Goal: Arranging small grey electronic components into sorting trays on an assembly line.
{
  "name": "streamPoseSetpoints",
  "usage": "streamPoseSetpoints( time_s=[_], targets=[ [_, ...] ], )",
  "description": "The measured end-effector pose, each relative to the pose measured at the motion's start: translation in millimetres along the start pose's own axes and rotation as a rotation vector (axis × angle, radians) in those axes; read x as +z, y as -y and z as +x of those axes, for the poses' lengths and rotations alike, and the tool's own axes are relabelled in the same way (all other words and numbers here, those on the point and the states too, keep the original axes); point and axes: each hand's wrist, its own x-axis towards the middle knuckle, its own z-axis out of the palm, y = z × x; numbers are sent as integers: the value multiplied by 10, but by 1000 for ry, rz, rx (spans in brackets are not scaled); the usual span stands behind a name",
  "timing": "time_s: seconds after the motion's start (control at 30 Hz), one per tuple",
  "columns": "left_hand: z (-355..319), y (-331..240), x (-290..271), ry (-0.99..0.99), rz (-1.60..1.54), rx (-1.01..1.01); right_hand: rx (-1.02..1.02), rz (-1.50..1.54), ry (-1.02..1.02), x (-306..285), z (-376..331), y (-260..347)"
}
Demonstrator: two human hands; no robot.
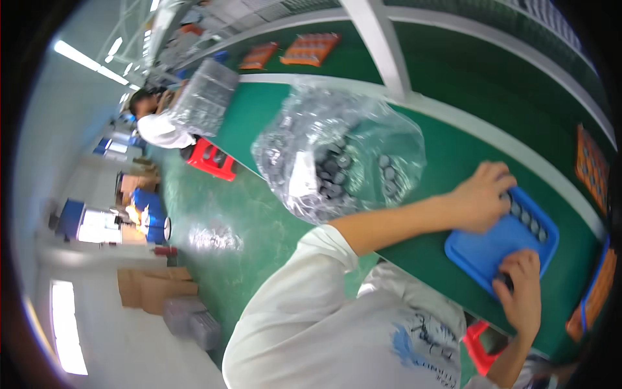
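A blue tray (497, 243) lies on the green bench at the right. Along its far right side runs a row of small dark grey round pieces (532, 222). My left hand (481, 198) reaches across to the tray's far corner, fingers curled down at the end of that row, on a dark piece partly hidden by the fingertips. Closer to me, my right hand (522, 288) is over the tray's near edge, with a dark round piece (504, 280) pinched between thumb and fingers. Left of the tray, a large clear plastic bag (389, 126) contains many similar dark pieces (334, 170).
Orange packs (311, 49) of round items lie beyond the bench's white rail, another orange pack (591, 165) at the right. A seated person (159, 128) works farther left, behind a stack of clear packaging (206, 97). A red stool (210, 159) and cardboard boxes (155, 288) stand on the floor.
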Motion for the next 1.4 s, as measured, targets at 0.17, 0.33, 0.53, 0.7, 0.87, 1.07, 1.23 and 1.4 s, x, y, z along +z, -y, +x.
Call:
streamPoseSetpoints(
  time_s=[0.17, 0.33, 0.53, 0.7, 0.87, 1.07, 1.23, 1.4],
  targets=[
    [-117, -38, -268, -2, -10, -74, -41, 62, 19, 44, 125, 69],
    [-64, 103, -350, 80, -88, -151, -34, 117, 48, -27, 151, -109],
    [-145, 191, -315, 53, -145, -202, -61, 155, -38, -51, 194, -146],
    [-177, 186, -352, 57, -158, -203, 89, 264, -138, -101, 207, -70],
    [-193, 161, -327, -1, -158, -212, 86, 115, -80, -27, 218, -78],
    [-205, 198, -282, -59, -188, -226, 198, 69, -40, -31, 145, -105],
    [-128, 157, -335, -233, -155, -158, 124, 116, -163, -14, 93, -284],
    [9, -402, -463, -74, -339, -80, 240, 574, -361, 57, 262, -179]
  ],
)
